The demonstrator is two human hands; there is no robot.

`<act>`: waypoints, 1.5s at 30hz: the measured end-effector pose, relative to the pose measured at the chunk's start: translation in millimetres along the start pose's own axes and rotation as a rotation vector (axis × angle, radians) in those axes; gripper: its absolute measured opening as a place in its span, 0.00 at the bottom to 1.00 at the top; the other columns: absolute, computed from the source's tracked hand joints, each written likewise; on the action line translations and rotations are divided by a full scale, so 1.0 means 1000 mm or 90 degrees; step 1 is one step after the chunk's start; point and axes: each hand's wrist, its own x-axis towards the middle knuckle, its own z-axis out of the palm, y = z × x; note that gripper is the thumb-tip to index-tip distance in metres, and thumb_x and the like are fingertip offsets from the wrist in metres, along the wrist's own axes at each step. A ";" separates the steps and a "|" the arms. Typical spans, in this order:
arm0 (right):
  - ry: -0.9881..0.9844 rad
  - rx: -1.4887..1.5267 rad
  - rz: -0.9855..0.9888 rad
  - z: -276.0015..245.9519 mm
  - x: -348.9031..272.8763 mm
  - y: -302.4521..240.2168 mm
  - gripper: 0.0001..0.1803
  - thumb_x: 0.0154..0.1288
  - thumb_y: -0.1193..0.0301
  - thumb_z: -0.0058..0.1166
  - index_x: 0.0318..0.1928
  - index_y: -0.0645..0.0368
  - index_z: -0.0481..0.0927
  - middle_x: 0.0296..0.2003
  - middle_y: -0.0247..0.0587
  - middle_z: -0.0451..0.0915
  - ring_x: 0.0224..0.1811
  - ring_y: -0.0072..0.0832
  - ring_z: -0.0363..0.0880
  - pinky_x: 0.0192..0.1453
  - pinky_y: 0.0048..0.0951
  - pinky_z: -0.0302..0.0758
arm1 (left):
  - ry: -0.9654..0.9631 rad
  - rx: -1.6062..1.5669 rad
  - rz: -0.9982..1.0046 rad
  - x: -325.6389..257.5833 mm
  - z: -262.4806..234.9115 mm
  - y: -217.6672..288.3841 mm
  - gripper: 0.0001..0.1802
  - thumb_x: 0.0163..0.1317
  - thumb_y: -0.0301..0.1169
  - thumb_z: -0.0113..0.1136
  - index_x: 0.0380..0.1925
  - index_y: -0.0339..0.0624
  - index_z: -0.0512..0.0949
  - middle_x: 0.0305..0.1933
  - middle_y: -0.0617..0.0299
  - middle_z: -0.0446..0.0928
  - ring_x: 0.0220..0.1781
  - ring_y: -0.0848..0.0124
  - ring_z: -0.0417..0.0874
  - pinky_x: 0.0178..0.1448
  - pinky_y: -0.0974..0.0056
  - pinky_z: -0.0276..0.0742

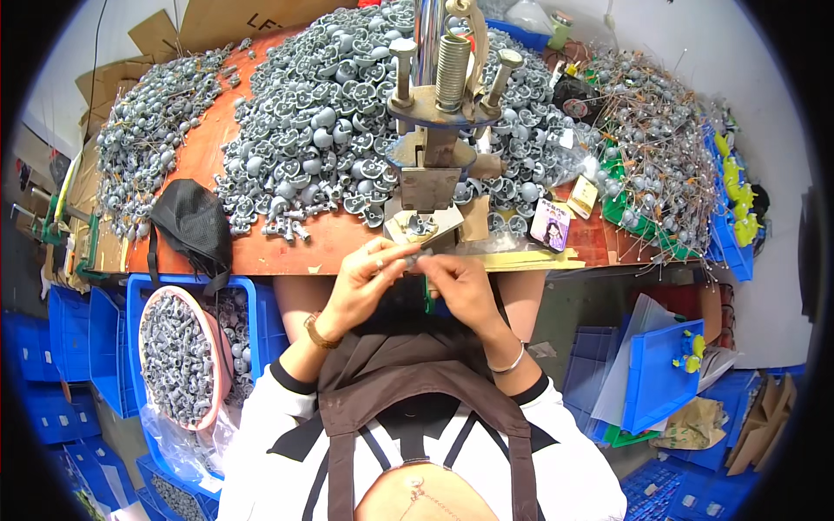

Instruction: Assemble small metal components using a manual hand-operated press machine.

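Note:
Close together at the table's front edge, my left hand point(367, 280) and my right hand point(466, 290) meet fingertip to fingertip. Both are closed on a small grey plastic part point(414, 258), mostly covered by the fingers. Just beyond them stands a metal press point(432, 161) with a thick spring and two bolts. At its base a pale block point(423, 227) carries another small piece. Behind and around the press spreads a large heap of grey plastic half-shells point(313, 122).
A black cap-like fabric item point(193, 221) lies at the table's left edge. Grey parts with wires are heaped left point(156, 130) and right point(660, 122). A pink basket point(215, 365) of grey parts sits in a blue crate point(135, 300). Near the press lies a purple card point(551, 226).

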 end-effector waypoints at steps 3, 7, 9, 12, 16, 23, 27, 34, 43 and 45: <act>-0.083 0.618 0.398 -0.002 0.002 -0.002 0.12 0.67 0.64 0.58 0.42 0.60 0.77 0.22 0.33 0.78 0.17 0.12 0.67 0.21 0.11 0.61 | 0.030 0.200 0.146 -0.002 0.004 0.005 0.19 0.59 0.19 0.57 0.51 0.41 0.80 0.31 0.63 0.74 0.29 0.73 0.73 0.34 0.70 0.69; 0.030 0.504 0.292 0.003 0.004 0.012 0.09 0.67 0.67 0.57 0.41 0.59 0.77 0.23 0.32 0.78 0.19 0.12 0.69 0.23 0.12 0.64 | 0.194 -0.155 0.049 -0.012 0.006 -0.007 0.16 0.68 0.24 0.51 0.55 0.38 0.77 0.26 0.68 0.71 0.20 0.78 0.65 0.24 0.72 0.62; 0.095 0.313 0.187 -0.001 0.011 0.022 0.05 0.68 0.71 0.55 0.40 0.58 0.76 0.25 0.28 0.77 0.23 0.13 0.74 0.27 0.13 0.68 | 0.260 -0.273 -0.028 -0.011 0.002 -0.006 0.18 0.72 0.27 0.46 0.59 0.34 0.72 0.30 0.64 0.77 0.19 0.80 0.68 0.25 0.75 0.66; 0.040 0.148 0.132 -0.001 0.016 0.026 0.05 0.68 0.72 0.54 0.40 0.60 0.75 0.26 0.25 0.76 0.27 0.11 0.74 0.31 0.14 0.71 | 0.449 -0.183 0.066 0.002 0.021 0.000 0.25 0.66 0.24 0.55 0.63 0.35 0.65 0.49 0.49 0.79 0.38 0.72 0.84 0.44 0.68 0.80; -0.060 0.175 0.091 0.001 0.021 0.033 0.06 0.66 0.73 0.55 0.39 0.63 0.73 0.25 0.28 0.74 0.28 0.13 0.73 0.32 0.17 0.70 | 0.255 0.355 0.163 0.003 0.019 -0.007 0.25 0.57 0.23 0.64 0.55 0.36 0.72 0.48 0.51 0.79 0.41 0.65 0.84 0.47 0.64 0.79; 0.022 0.121 0.103 -0.004 0.020 0.024 0.09 0.64 0.73 0.57 0.42 0.66 0.77 0.22 0.34 0.78 0.25 0.15 0.73 0.33 0.19 0.72 | 0.231 0.145 0.013 0.014 0.012 -0.017 0.11 0.57 0.22 0.65 0.41 0.33 0.81 0.29 0.65 0.77 0.27 0.82 0.71 0.30 0.75 0.65; 0.024 0.002 0.076 -0.006 0.014 0.033 0.07 0.61 0.75 0.60 0.35 0.66 0.80 0.23 0.33 0.79 0.25 0.15 0.72 0.29 0.21 0.68 | 0.221 0.122 0.013 0.016 0.005 -0.022 0.09 0.57 0.22 0.65 0.39 0.32 0.81 0.30 0.66 0.76 0.25 0.84 0.70 0.27 0.76 0.62; 0.130 -0.210 -0.025 0.007 0.030 0.024 0.07 0.56 0.72 0.60 0.28 0.62 0.79 0.23 0.45 0.79 0.24 0.41 0.78 0.28 0.35 0.71 | 0.162 0.182 -0.038 0.025 0.010 -0.028 0.11 0.54 0.25 0.67 0.38 0.36 0.83 0.29 0.63 0.77 0.21 0.79 0.68 0.26 0.72 0.64; 0.124 -0.257 0.005 -0.005 0.033 0.031 0.07 0.59 0.71 0.61 0.32 0.63 0.80 0.21 0.41 0.80 0.20 0.27 0.78 0.25 0.26 0.72 | 0.146 0.360 -0.010 0.037 0.008 -0.024 0.12 0.50 0.29 0.69 0.37 0.42 0.83 0.28 0.57 0.75 0.26 0.62 0.76 0.32 0.61 0.70; 0.165 -0.112 0.027 -0.036 0.050 0.035 0.09 0.65 0.70 0.56 0.34 0.65 0.81 0.24 0.35 0.80 0.23 0.20 0.75 0.29 0.24 0.72 | 0.126 0.386 0.016 0.041 0.003 -0.022 0.12 0.49 0.29 0.69 0.37 0.43 0.84 0.28 0.57 0.75 0.27 0.61 0.77 0.33 0.61 0.71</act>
